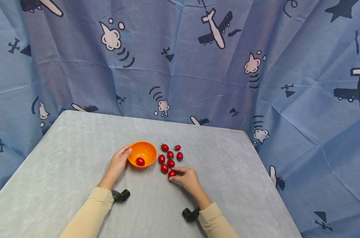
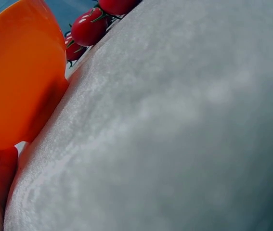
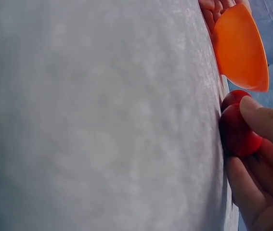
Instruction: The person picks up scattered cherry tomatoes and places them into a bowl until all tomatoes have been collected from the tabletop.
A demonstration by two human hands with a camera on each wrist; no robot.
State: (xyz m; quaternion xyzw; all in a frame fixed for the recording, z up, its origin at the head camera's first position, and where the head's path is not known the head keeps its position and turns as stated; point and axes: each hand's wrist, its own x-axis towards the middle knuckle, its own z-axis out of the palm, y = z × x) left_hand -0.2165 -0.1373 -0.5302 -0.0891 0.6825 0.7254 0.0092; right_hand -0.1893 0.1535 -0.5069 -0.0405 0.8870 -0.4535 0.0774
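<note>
Grey surface point(image 1: 64, 158), aeroplane-print backdrop: tomato picking.
Right hand point(image 1: 188, 180) fingers pinch a cherry tomato point(image 1: 171, 174); left hand point(image 1: 118, 162) fingers curl against the orange bowl point(image 1: 147, 150).

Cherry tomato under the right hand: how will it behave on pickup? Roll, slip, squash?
The cherry tomato is round and sits on the flat grey table, so it would probably roll if nudged. Its skin looks smooth and glossy, so it may slip in the pinch of the right hand. It is small and likely light; hard squeezing could bruise it.
</note>
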